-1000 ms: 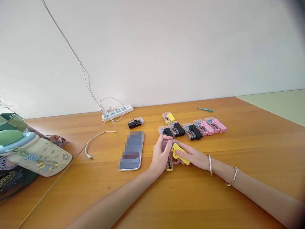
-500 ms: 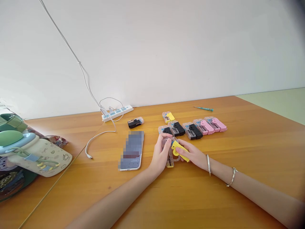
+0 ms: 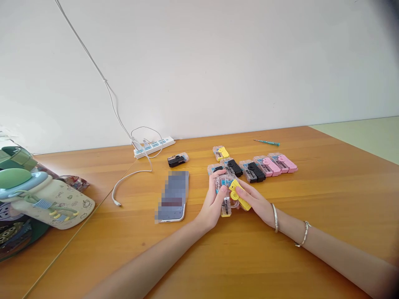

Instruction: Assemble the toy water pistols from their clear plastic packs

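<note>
Between both hands is a folding toy water gun with a clear body (image 3: pixel 226 206) and a yellow part (image 3: pixel 242 200), standing at an angle to each other. My left hand (image 3: pixel 213 204) is closed around the clear body, its thumb pressed on the front. On the yellow part, my right hand (image 3: pixel 257 203) has its thumb on the face near a round yellow knob; its other fingers are mostly hidden behind. Just beyond lie a black water gun (image 3: pixel 233 167) and another black water gun (image 3: pixel 216 169), the latter partly covered by my left fingers.
Farther right lie a black water gun (image 3: pixel 254 171) and two pink ones (image 3: pixel 270 167). A yellow one (image 3: pixel 222 153) and a screwdriver (image 3: pixel 267 142) are behind. Leftward are a lone black one (image 3: pixel 178 160), a phone (image 3: pixel 172 195), a cable (image 3: pixel 116 182), a power strip (image 3: pixel 154 147) and a bottle (image 3: pixel 68 199).
The yellow part has turned steeper, nearer in line with the clear body. Both hands have shifted slightly right with the water gun and keep their hold.
</note>
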`<act>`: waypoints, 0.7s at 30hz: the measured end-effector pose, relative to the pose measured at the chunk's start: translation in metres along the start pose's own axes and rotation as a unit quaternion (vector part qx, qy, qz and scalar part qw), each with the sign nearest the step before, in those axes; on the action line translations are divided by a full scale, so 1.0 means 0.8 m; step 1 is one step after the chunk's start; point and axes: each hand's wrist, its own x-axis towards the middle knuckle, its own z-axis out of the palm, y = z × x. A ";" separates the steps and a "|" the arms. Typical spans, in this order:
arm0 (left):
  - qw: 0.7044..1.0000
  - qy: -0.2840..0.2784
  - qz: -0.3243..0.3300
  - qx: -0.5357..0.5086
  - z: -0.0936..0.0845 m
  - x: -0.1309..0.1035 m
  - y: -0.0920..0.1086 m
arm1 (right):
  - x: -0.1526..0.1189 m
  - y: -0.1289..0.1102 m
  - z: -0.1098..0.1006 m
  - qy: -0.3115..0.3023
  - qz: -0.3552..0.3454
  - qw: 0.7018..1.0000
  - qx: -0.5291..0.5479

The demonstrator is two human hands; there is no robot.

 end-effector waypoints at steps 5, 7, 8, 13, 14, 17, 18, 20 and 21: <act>0.996 0.027 0.035 0.072 -0.002 -0.002 -0.004 | -0.012 -0.012 0.015 0.028 -0.006 0.999 -0.023; 0.994 0.028 0.047 0.090 -0.002 -0.003 -0.004 | -0.015 -0.015 0.018 0.024 0.001 0.999 -0.023; 0.993 0.032 0.053 0.101 -0.002 -0.004 -0.004 | -0.016 -0.016 0.019 0.021 0.002 1.000 -0.021; 0.986 0.054 0.065 0.146 -0.002 -0.005 -0.004 | -0.018 -0.011 0.019 0.004 -0.020 0.999 -0.030; 0.985 0.059 0.068 0.147 -0.001 -0.006 -0.005 | -0.018 -0.009 0.020 0.001 -0.017 0.999 -0.028; 0.986 0.070 0.072 0.136 -0.001 -0.006 -0.006 | -0.021 -0.006 0.024 -0.013 0.013 1.000 -0.001; 0.986 0.072 0.073 0.135 -0.001 -0.006 -0.007 | -0.022 -0.005 0.025 -0.017 0.022 1.000 0.005; 0.984 0.075 0.079 0.139 -0.001 -0.006 -0.008 | -0.022 -0.006 0.027 -0.018 0.027 0.999 0.004; 0.983 0.076 0.081 0.143 -0.001 -0.005 -0.008 | -0.021 -0.007 0.027 -0.017 0.025 1.000 -0.001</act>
